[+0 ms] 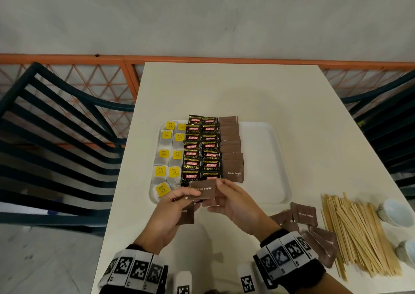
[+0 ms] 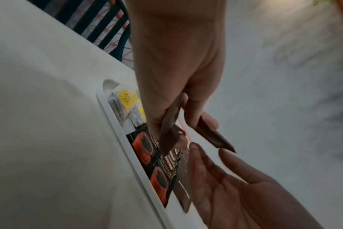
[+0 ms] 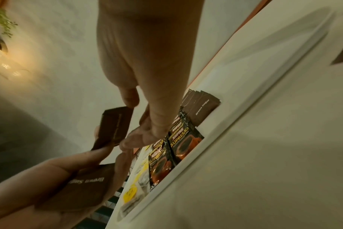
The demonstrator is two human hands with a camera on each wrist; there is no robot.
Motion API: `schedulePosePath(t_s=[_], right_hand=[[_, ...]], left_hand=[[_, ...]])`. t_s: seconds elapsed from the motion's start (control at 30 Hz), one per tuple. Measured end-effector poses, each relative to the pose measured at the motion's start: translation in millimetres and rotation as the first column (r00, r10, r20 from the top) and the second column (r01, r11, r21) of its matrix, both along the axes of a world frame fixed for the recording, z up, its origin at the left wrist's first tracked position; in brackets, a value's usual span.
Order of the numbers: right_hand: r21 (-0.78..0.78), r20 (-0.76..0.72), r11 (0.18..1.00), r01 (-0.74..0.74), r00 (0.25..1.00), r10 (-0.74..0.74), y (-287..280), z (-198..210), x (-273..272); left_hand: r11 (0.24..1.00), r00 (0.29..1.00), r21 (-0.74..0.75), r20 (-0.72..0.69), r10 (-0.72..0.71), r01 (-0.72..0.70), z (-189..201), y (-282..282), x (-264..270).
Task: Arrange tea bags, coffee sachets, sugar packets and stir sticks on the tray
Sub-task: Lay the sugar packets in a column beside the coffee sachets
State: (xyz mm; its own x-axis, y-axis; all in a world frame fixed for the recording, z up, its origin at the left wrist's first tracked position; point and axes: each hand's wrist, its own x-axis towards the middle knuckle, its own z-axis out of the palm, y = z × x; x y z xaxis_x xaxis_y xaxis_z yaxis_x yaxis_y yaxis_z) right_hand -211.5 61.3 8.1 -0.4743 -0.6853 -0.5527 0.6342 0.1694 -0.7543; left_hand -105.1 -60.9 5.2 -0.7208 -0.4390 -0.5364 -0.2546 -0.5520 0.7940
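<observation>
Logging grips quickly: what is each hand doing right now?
Left hand: holds brown sugar packets.
Right hand: pinches the top packet's edge.

Bare on the right half of the tray [image 1: 265, 154], blocked leftward by the sugar packets [image 1: 231, 150], hemmed on the near right by stir sticks [image 1: 357, 233].

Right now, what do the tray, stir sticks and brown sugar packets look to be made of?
Tray: likely moulded plastic, white, smooth, with rounded corners and a raised rim.
Stir sticks: seemingly wood, pale tan, matt, thin flat strips.
Brown sugar packets: probably paper, matt brown with light print; the one pinched by the left hand and right hand stays flat and looks thin.
</observation>
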Motion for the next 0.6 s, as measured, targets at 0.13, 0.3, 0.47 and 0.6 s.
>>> schedulePosePath(t_s=[0.13,0.3,0.47,0.6], right_hand=[[0.009,-0.082,0.998,-0.058,0.995,0.058,4,-1,-5],[0.093,-0.188,0.995,-0.023,0.981,0.04,16,-7,-21],[0.257,-0.34,0.959,0.12,0.94,-0.026,34,-23,-49],[0.32,-0.407,0.93,0.179,0.913,-0.035,38,-35,-69]], left_hand=[[1.0,1.0,-0.025,0.007,-0.016,0.016,5,4,-3],[0.99,0.996,0.113,0.047,0.074,-0.079,3,10,-11],[0.988,0.993,0.134,0.106,0.06,-0.074,-1,12,-8],[0.996,0.988,0.083,0.156,0.013,-0.026,4,17,-3]])
